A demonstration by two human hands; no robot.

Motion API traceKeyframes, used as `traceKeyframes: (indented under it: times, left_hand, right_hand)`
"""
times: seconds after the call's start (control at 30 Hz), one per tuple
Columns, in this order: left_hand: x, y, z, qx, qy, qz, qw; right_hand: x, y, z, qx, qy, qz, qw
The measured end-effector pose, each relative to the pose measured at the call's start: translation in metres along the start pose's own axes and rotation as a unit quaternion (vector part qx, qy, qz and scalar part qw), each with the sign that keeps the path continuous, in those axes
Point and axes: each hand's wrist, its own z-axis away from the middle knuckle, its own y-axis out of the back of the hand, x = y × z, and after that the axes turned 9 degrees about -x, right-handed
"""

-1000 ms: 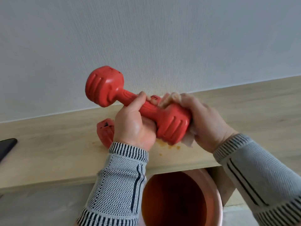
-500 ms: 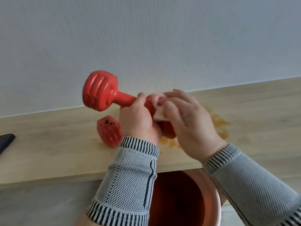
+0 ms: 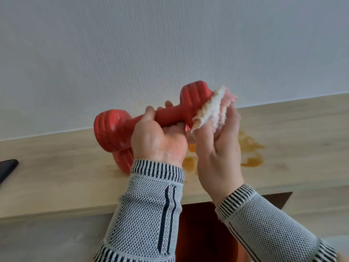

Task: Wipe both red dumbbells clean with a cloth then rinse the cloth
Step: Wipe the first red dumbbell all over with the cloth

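My left hand grips the handle of a red dumbbell and holds it in the air above the wooden shelf, its right head raised higher than the left. My right hand holds a bunched pale pink cloth, stained orange along one edge, against that raised right head. The second red dumbbell lies on the shelf below, mostly hidden behind my left hand and the first dumbbell.
Orange smears mark the shelf to the right of my hands. A dark flat object pokes in at the left edge. A reddish-brown basin sits below the shelf front between my forearms. A white wall rises behind.
The dumbbell has swung round: the head near my right hand rose while the left head dropped. The cloth came off the lower head and now sits against the raised one. The view shifted.
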Motion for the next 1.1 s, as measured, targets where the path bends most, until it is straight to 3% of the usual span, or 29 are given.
traceKeyframes:
  times: [0.1,0.2,0.37,0.43,0.5,0.63,0.7,0.77,0.83,0.9,1.0,1.07,1.1]
  left_hand:
    - [-0.003,0.003,-0.003,-0.04,0.001,-0.004,0.999]
    - [-0.006,0.008,-0.002,-0.079,0.051,-0.022,0.995]
    - [-0.009,0.01,0.002,-0.113,0.125,-0.121,0.978]
    - [-0.011,0.011,0.002,-0.11,0.118,-0.182,0.97]
    - [-0.016,0.012,0.001,-0.11,0.084,-0.237,0.962]
    - [-0.025,0.015,-0.003,-0.107,-0.017,-0.303,0.947]
    - [-0.027,0.015,-0.004,-0.094,-0.07,-0.322,0.939]
    - [-0.027,0.013,-0.003,-0.062,-0.113,-0.343,0.93]
    - [-0.025,0.007,-0.002,-0.028,-0.118,-0.309,0.943]
    - [-0.022,-0.002,-0.001,-0.009,-0.103,-0.195,0.975]
    - [-0.021,-0.011,-0.003,-0.021,-0.09,-0.083,0.992]
    - [-0.022,-0.012,0.0,-0.054,-0.053,-0.06,0.995]
    - [-0.024,-0.011,0.001,-0.077,-0.028,-0.057,0.995]
  right_hand:
    - [-0.011,0.005,-0.008,-0.003,-0.083,-0.15,0.985]
    - [-0.013,0.018,-0.025,-0.03,-0.248,-0.407,0.878]
    - [-0.014,0.046,-0.043,-0.144,-0.333,-0.432,0.826]
    - [-0.021,0.059,-0.045,-0.183,-0.333,-0.382,0.842]
    - [-0.027,0.064,-0.045,-0.198,-0.315,-0.242,0.896]
    - [-0.023,0.064,-0.043,-0.195,-0.159,0.024,0.967]
    - [-0.022,0.058,-0.037,-0.184,-0.023,0.178,0.966]
    - [-0.019,0.05,-0.026,-0.159,0.117,0.307,0.931]
    - [-0.006,0.042,-0.015,-0.127,0.191,0.319,0.919]
    - [-0.002,0.034,-0.01,-0.094,0.154,0.234,0.955]
    - [-0.007,0.03,-0.013,-0.066,0.01,-0.037,0.997]
    - [-0.016,0.035,-0.022,-0.079,-0.133,-0.228,0.961]
    - [-0.018,0.039,-0.026,-0.105,-0.202,-0.334,0.915]
